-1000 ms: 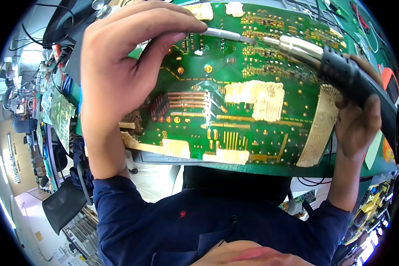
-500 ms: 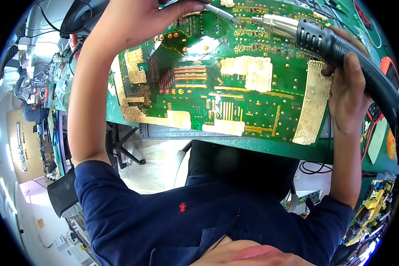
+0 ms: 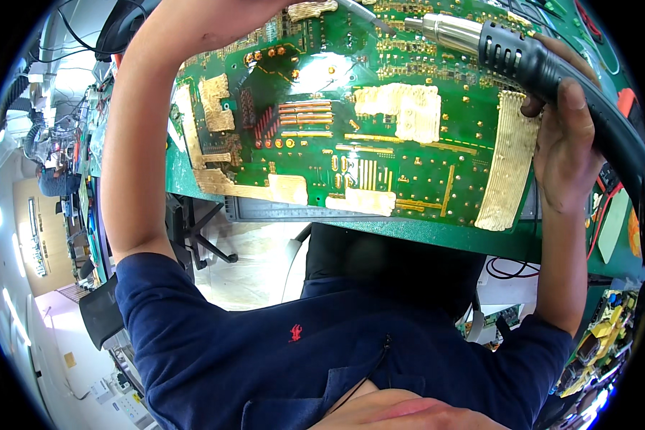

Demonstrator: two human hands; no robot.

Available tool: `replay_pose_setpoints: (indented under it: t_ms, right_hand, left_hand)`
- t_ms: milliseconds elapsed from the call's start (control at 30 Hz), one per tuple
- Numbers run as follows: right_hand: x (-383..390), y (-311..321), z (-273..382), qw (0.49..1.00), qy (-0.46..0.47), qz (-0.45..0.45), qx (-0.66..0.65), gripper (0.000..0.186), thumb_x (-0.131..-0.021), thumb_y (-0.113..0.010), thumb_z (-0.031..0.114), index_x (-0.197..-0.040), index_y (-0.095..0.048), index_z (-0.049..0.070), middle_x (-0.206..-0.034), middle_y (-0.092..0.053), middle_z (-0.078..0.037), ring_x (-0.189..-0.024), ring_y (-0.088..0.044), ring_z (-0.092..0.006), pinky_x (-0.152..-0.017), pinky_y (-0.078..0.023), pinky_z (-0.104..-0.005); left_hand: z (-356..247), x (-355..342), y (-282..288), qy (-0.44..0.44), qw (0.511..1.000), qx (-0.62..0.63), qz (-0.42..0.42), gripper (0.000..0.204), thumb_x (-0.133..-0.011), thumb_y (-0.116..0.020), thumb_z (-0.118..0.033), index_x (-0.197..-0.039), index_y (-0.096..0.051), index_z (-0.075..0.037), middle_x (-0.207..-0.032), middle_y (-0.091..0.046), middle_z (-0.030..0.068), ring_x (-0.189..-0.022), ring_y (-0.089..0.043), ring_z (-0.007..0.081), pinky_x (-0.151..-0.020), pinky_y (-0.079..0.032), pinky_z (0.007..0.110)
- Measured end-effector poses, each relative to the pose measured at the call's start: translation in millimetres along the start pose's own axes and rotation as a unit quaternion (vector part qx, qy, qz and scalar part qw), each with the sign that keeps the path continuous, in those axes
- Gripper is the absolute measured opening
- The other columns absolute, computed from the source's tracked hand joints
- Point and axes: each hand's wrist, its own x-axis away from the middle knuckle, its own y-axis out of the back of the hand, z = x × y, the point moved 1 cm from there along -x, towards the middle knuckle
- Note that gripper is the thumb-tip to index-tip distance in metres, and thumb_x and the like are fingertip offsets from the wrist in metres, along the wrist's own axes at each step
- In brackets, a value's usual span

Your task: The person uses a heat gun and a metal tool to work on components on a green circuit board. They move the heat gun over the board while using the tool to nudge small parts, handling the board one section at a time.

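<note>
My left hand (image 3: 208, 21), cut off at the upper edge, is closed on a slim grey tool (image 3: 362, 16) whose flat dark tip points down at the gold components near the top of a large green circuit board (image 3: 430, 172). My right hand (image 3: 566, 150) is closed around the black handle of a hot-air gun (image 3: 523, 61); its steel nozzle (image 3: 451, 30) sits just right of the grey tool's tip, over the components. Cream-coloured patches (image 3: 416, 107) cover parts of the board, and a longer cream strip (image 3: 502, 165) runs down its right side.
A green mat (image 3: 444, 240) lies under the board. Cables (image 3: 86, 32) trail at upper left; a red-cased instrument (image 3: 627, 104) and more boards (image 3: 598, 337) are at right. An office chair (image 3: 100, 308) and another person (image 3: 54, 179) at a cluttered bench are at left.
My left hand has moved up, mostly out of view, with the grey tool. The gun's nozzle sits higher and further left, and the board appears higher in the picture.
</note>
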Motion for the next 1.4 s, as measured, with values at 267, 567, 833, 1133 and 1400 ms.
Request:
replay_pose_setpoints:
  t_ms: [267, 567, 833, 1133, 1400]
  right_hand:
    - [0.7, 2.9, -0.9, 1.0, -0.008, -0.004, 0.008, 0.051, -0.097, -0.059, 0.034, -0.125, -0.058, -0.009, -0.125, -0.062, -0.02, -0.081, -0.056, -0.0142, -0.072, -0.046, -0.0271]
    - [0.4, 3.8, -0.9, 1.0, -0.015, -0.011, 0.004, 0.053, -0.097, -0.058, 0.036, -0.127, -0.057, -0.008, -0.127, -0.062, -0.02, -0.086, -0.058, -0.0146, -0.073, -0.047, -0.0258]
    - [0.9, 5.5, 0.5, 1.0, -0.023, -0.008, 0.002, 0.052, -0.098, -0.057, 0.035, -0.127, -0.056, -0.008, -0.127, -0.061, -0.021, -0.086, -0.059, -0.0144, -0.075, -0.048, -0.0258]
    - [1.6, 5.2, 0.4, 1.0, -0.021, 0.005, 0.016, 0.054, -0.097, -0.059, 0.036, -0.127, -0.056, -0.009, -0.124, -0.062, -0.02, -0.081, -0.058, -0.0144, -0.073, -0.048, -0.0256]
    - [0.7, 4.4, -1.3, 1.0, -0.015, 0.004, 0.007, 0.055, -0.097, -0.058, 0.037, -0.127, -0.056, -0.009, -0.123, -0.062, -0.02, -0.082, -0.057, -0.015, -0.072, -0.047, -0.0268]
  left_hand:
    - [-9.2, -6.8, -1.2, 0.073, 0.997, 0.004, 0.022, 0.011, -0.079, -0.074, 0.003, -0.089, -0.074, -0.001, -0.085, -0.072, 0.0097, -0.077, -0.068, 0.0226, -0.076, -0.054, 0.035]
    - [11.1, 6.2, -9.4, -0.024, 0.999, -0.018, -0.027, 0.01, -0.078, -0.075, 0.001, -0.088, -0.074, -0.001, -0.082, -0.071, 0.0093, -0.076, -0.066, 0.0224, -0.073, -0.053, 0.035]
    - [6.4, 12.6, -15.2, 0.006, 0.999, 0.017, -0.047, 0.013, -0.077, -0.075, 0.004, -0.089, -0.074, -0.001, -0.082, -0.07, 0.01, -0.075, -0.066, 0.0215, -0.065, -0.051, 0.033]
    - [2.4, 23.9, -19.3, 0.014, 0.997, 0.019, -0.07, 0.014, -0.078, -0.072, 0.007, -0.09, -0.074, 0.0, -0.082, -0.07, 0.01, -0.075, -0.067, 0.0221, -0.066, -0.051, 0.032]
    - [-16.6, 37.6, -30.6, 0.04, 0.988, 0.003, -0.152, 0.013, -0.077, -0.072, 0.006, -0.088, -0.072, 0.0, -0.079, -0.068, 0.011, -0.068, -0.065, 0.0245, -0.059, -0.048, 0.031]
